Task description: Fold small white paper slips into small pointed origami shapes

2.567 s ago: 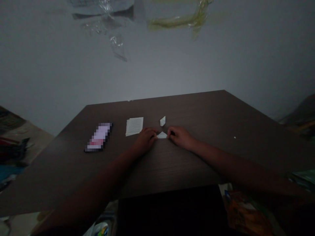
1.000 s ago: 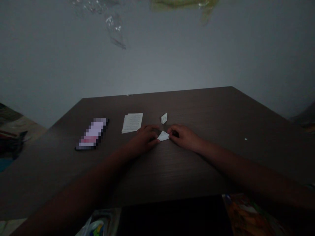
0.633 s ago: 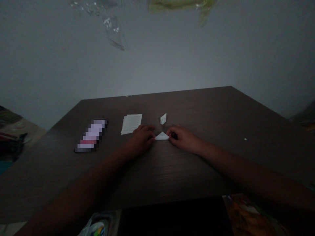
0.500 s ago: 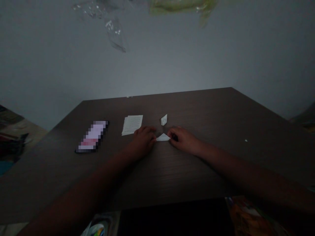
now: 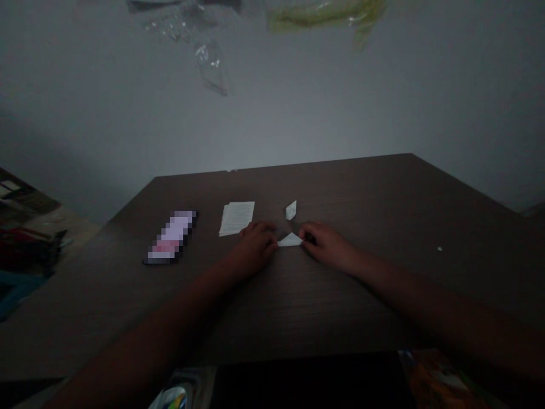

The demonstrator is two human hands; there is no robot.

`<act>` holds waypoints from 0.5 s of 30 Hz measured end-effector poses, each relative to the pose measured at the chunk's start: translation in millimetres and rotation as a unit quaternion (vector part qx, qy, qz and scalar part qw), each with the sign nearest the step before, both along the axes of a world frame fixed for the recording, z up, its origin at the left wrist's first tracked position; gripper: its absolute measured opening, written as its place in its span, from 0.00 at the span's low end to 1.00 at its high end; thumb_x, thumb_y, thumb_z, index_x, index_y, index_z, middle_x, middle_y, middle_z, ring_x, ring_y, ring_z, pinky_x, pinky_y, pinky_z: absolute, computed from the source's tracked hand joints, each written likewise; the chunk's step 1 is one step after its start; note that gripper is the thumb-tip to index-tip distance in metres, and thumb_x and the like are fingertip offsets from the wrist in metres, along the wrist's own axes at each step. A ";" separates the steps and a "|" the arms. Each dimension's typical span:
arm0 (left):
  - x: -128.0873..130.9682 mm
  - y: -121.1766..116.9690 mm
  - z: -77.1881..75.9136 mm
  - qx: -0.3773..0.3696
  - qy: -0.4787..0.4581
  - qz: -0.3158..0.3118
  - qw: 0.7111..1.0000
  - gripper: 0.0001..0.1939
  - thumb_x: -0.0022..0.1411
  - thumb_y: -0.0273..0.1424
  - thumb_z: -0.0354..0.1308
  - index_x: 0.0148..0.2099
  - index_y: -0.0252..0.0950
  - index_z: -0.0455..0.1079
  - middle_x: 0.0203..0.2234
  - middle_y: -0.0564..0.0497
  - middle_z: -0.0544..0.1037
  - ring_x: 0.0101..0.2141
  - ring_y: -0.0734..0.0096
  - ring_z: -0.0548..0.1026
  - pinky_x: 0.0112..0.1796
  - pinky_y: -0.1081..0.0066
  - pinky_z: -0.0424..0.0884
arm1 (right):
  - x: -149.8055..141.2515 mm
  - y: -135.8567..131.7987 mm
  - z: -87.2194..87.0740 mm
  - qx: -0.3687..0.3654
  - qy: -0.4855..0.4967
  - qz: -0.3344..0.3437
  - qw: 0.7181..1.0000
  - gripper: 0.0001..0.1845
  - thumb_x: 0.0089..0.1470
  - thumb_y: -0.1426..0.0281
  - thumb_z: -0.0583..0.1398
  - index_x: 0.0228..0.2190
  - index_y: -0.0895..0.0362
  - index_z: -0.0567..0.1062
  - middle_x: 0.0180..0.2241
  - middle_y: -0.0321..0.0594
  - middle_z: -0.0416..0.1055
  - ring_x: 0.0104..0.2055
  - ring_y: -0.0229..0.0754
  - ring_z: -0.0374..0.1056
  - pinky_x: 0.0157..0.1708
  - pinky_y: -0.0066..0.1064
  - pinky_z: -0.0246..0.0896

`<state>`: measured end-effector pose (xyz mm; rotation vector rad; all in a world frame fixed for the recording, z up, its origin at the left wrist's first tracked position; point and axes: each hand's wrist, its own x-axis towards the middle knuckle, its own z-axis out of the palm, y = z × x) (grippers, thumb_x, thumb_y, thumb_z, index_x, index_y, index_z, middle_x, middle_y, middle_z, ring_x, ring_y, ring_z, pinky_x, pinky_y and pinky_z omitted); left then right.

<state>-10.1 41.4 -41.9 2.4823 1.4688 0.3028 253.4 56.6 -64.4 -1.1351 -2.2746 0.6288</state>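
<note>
A small white piece of folded paper [image 5: 290, 240], triangular in outline, is held low over the dark table between my hands. My left hand [image 5: 256, 247] pinches its left corner, fingers curled. At the opposite corner, my right hand [image 5: 323, 241] grips the paper between thumb and forefinger. Just beyond it lies another small folded paper [image 5: 291, 210], pointed at its top. A thin stack of printed paper sheets [image 5: 237, 217] rests beside my left hand, whose fingers are near its lower right corner.
A phone [image 5: 171, 237] with a blurred-out screen lies left on the brown table [image 5: 340, 318]. A tiny white scrap [image 5: 440, 249] is at the right. The wall behind carries clear plastic [image 5: 210, 65] and yellow wrapping [image 5: 315, 17]. Assorted items show past the table's left edge.
The whole view has shifted slightly, so things appear a little farther right. Both hands keep their hold on the folded paper, whose visible triangle looks slightly flatter.
</note>
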 end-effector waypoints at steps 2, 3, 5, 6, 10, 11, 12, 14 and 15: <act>0.4 -0.3 0.8 0.001 0.005 -0.005 1.000 0.07 0.77 0.26 0.60 0.46 0.36 0.80 0.68 0.38 0.77 0.69 0.43 0.71 0.69 0.39 0.70 | -1.0 -0.7 0.7 -0.003 -0.005 -0.001 1.000 0.10 0.61 0.79 0.63 0.37 0.51 0.74 0.38 0.39 0.79 0.41 0.48 0.72 0.43 0.37 0.65; 0.8 -0.7 1.6 0.000 0.007 -0.007 1.000 0.07 0.77 0.26 0.59 0.46 0.36 0.80 0.67 0.38 0.77 0.69 0.44 0.71 0.69 0.40 0.70 | -1.6 -1.3 1.1 -0.003 -0.008 -0.001 1.000 0.10 0.61 0.79 0.63 0.37 0.51 0.74 0.38 0.40 0.79 0.42 0.48 0.72 0.43 0.38 0.65; 2.2 -2.0 3.8 -0.003 0.012 -0.008 1.000 0.08 0.78 0.27 0.59 0.45 0.36 0.79 0.67 0.39 0.78 0.69 0.44 0.72 0.69 0.40 0.71 | -2.7 -2.6 1.8 0.000 -0.014 -0.005 1.000 0.11 0.61 0.80 0.62 0.37 0.51 0.74 0.39 0.40 0.79 0.42 0.49 0.73 0.43 0.38 0.66; 3.1 -3.0 5.3 -0.004 0.015 -0.009 1.000 0.08 0.78 0.27 0.59 0.45 0.37 0.79 0.67 0.40 0.78 0.69 0.44 0.71 0.69 0.40 0.71 | -3.2 -3.2 2.1 0.002 -0.016 -0.007 1.000 0.11 0.61 0.80 0.62 0.37 0.51 0.74 0.39 0.41 0.79 0.43 0.49 0.73 0.44 0.38 0.66; 6.6 -7.7 12.7 -0.004 0.023 -0.005 1.000 0.10 0.79 0.29 0.57 0.47 0.37 0.80 0.69 0.39 0.76 0.71 0.43 0.70 0.70 0.37 0.67 | -3.9 -3.9 1.7 0.009 -0.019 -0.009 1.000 0.12 0.61 0.81 0.62 0.37 0.50 0.74 0.40 0.41 0.80 0.45 0.50 0.74 0.46 0.40 0.67; 7.2 -8.6 14.5 -0.003 0.025 -0.004 1.000 0.11 0.80 0.30 0.56 0.47 0.37 0.81 0.70 0.38 0.76 0.71 0.42 0.69 0.70 0.36 0.66 | -3.7 -3.6 1.4 0.012 -0.017 -0.008 1.000 0.12 0.61 0.81 0.62 0.37 0.51 0.74 0.40 0.41 0.80 0.46 0.50 0.74 0.47 0.40 0.67; 7.7 -9.2 16.1 -0.001 0.027 -0.002 1.000 0.11 0.80 0.30 0.56 0.47 0.37 0.81 0.70 0.38 0.75 0.71 0.40 0.68 0.71 0.34 0.64 | -3.5 -3.3 1.2 0.014 -0.014 -0.006 1.000 0.12 0.60 0.81 0.62 0.37 0.51 0.74 0.40 0.41 0.80 0.46 0.50 0.74 0.48 0.40 0.67; 7.9 -9.3 17.8 -0.001 0.028 0.003 1.000 0.11 0.79 0.30 0.57 0.47 0.37 0.83 0.71 0.39 0.74 0.71 0.39 0.68 0.71 0.33 0.62 | -2.7 -2.5 1.1 0.012 -0.005 -0.005 1.000 0.11 0.60 0.80 0.63 0.37 0.51 0.75 0.40 0.40 0.80 0.46 0.49 0.74 0.48 0.40 0.67; 7.8 -8.9 17.8 -0.002 0.027 0.007 1.000 0.11 0.79 0.30 0.58 0.46 0.37 0.83 0.71 0.39 0.75 0.71 0.38 0.68 0.71 0.32 0.62 | -2.3 -2.1 1.3 0.008 0.000 -0.004 1.000 0.10 0.61 0.79 0.63 0.37 0.51 0.76 0.40 0.40 0.80 0.45 0.49 0.74 0.48 0.40 0.67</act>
